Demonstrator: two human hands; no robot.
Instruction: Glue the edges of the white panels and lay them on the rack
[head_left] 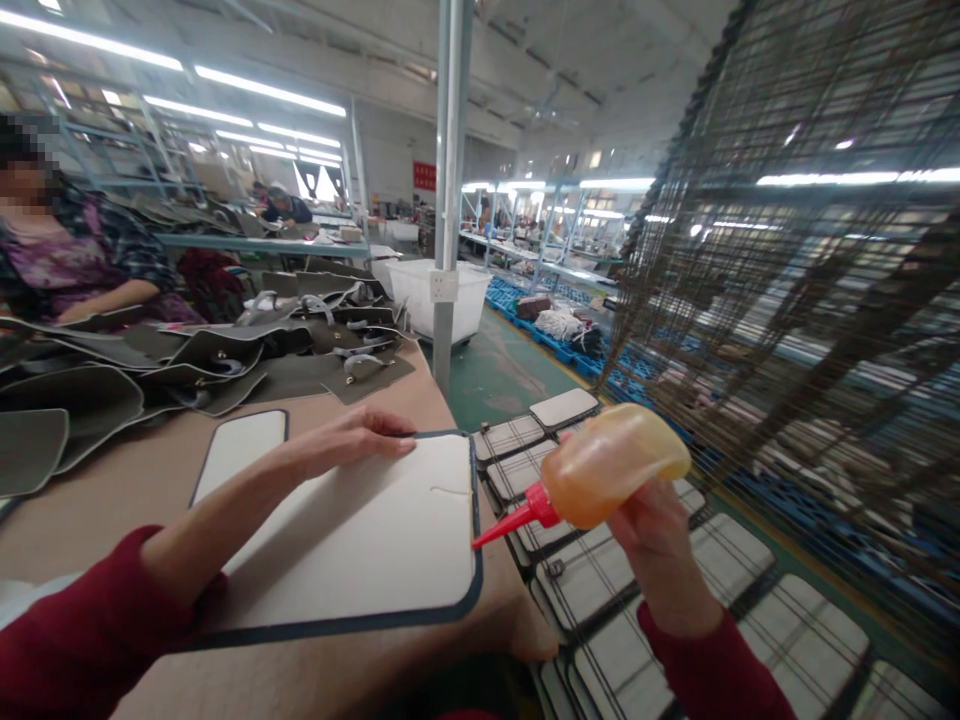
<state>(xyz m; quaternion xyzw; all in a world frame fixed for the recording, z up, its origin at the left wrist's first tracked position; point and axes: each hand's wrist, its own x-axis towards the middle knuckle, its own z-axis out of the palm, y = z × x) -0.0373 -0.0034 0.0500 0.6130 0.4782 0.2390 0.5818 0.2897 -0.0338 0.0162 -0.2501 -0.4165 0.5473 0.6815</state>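
A white rounded panel with a dark blue border (pixel 360 540) lies tilted at the front edge of the work table. My left hand (pixel 375 436) grips its far edge, thumb on the white face and fingers at the border. In my right hand (pixel 652 520) is a squeeze bottle (pixel 600 470) with amber liquid inside, tipped sideways. Its red nozzle (pixel 514 522) points left, and the tip is at the panel's right border. A thin pale thread or strand (pixel 450 490) shows on the white face. Partly behind my left forearm is another white panel (pixel 244 440).
Dark grey-green sheet pieces with straps (pixel 225 350) are heaped on the brown table (pixel 405 385). Right of it, wire racks (pixel 585 570) hold several white panels, below a raised wire grid (pixel 795 220). A metal post (pixel 444 200) and white bin (pixel 472 300) stand ahead. A co-worker (pixel 82 240) sits left.
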